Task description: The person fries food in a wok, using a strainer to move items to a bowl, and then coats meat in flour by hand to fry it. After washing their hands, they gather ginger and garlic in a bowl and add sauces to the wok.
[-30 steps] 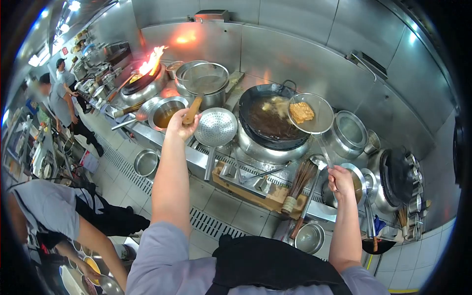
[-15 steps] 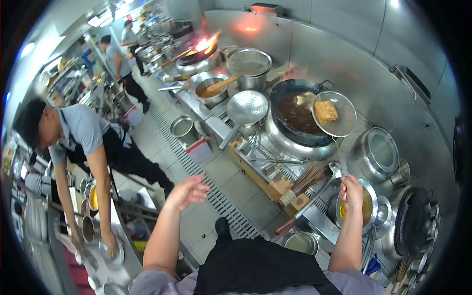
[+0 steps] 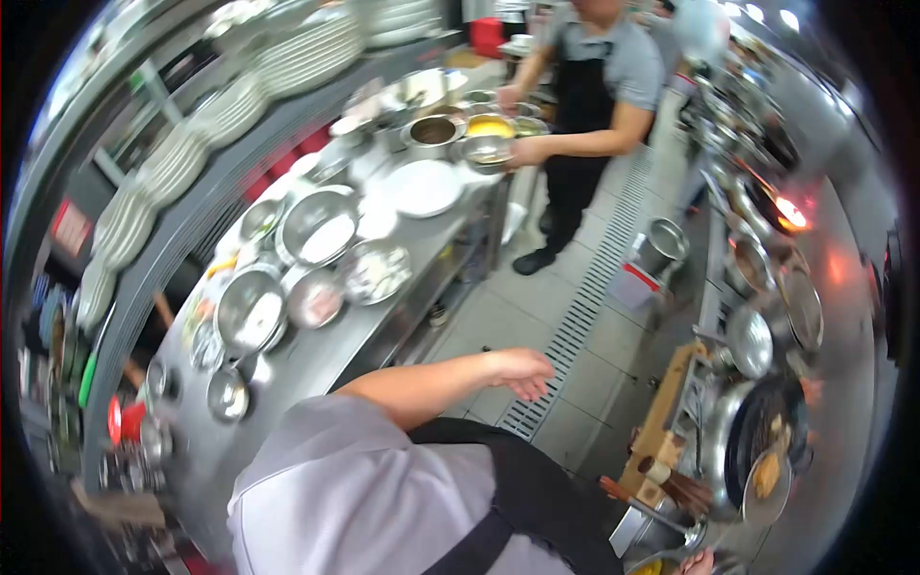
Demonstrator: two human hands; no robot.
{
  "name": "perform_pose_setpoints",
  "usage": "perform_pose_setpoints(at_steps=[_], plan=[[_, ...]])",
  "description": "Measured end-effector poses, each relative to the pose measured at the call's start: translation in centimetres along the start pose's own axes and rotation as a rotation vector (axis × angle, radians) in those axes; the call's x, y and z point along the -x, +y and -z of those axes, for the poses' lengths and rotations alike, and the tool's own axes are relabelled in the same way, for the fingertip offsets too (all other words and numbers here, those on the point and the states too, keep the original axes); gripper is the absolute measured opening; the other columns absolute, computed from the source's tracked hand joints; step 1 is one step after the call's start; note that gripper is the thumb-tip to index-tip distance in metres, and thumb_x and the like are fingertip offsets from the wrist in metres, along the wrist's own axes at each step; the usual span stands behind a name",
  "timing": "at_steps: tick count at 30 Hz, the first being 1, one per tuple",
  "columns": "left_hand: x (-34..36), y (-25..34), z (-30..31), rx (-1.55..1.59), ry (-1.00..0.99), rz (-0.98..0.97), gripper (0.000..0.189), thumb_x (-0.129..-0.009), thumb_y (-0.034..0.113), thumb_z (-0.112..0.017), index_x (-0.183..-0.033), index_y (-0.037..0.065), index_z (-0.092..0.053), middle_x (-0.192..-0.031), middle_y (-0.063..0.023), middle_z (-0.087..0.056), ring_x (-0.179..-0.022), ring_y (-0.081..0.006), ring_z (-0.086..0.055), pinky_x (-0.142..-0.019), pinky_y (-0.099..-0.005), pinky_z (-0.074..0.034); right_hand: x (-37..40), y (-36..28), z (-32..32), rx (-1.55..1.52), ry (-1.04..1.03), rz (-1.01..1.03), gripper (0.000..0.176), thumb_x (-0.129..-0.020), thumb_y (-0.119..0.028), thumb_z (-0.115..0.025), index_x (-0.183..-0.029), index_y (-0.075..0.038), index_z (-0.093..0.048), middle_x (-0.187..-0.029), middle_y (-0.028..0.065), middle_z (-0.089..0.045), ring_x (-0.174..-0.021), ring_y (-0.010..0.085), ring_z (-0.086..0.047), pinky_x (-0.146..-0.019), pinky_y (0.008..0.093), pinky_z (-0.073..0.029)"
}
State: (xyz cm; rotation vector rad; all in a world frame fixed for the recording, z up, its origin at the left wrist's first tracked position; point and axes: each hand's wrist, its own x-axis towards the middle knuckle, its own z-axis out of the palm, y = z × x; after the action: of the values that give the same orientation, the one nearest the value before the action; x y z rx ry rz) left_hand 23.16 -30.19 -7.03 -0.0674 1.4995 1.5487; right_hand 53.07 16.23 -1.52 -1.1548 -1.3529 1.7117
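Observation:
My left hand point(image 3: 522, 372) hangs open over the tiled floor, fingers stretched out and holding nothing. At the bottom edge, only part of my right hand point(image 3: 697, 563) shows, closed on the handle of a mesh strainer; most of the handle is hidden. The strainer's round basket point(image 3: 778, 500) is over the near edge of a black wok point(image 3: 740, 455). A golden-brown fried block point(image 3: 766, 474) lies in the basket. Another pale brown piece point(image 3: 777, 428) shows in the wok.
At left, a steel counter point(image 3: 297, 369) carries several metal bowls and a white plate point(image 3: 423, 189). Stacked plates point(image 3: 309, 53) line the shelf above. A co-worker point(image 3: 599, 105) stands at the counter's far end. Flame point(image 3: 792, 213) rises along the stove line. A floor drain point(image 3: 585, 287) runs down the aisle.
The view has swung left, bringing the counter into sight and pushing the stove to the right edge. The co-worker, bent over before, is more upright and holds a bowl. My left hand stays open.

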Motion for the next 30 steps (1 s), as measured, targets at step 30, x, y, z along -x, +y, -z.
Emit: perform_pose_setpoints(at_steps=[30], plan=[[36.4, -29.6, 9.1, 0.554, 0.435, -0.207, 0.033, -0.090, 0.022, -0.051, -0.118, 0.005, -0.047, -0.096, -0.0091, -0.060, -0.071, -0.0132, -0.061, -0.062, -0.0224, -0.049, 46.1, 9.5, -44.1, 0.742, -1.572, 0.281, 0.010, -0.077, -0.003, -0.052, -0.084, 0.003, -0.055, -0.058, 0.0071, -0.054, -0.043, 0.0163, -0.051, -0.038, 0.0298, -0.038]])
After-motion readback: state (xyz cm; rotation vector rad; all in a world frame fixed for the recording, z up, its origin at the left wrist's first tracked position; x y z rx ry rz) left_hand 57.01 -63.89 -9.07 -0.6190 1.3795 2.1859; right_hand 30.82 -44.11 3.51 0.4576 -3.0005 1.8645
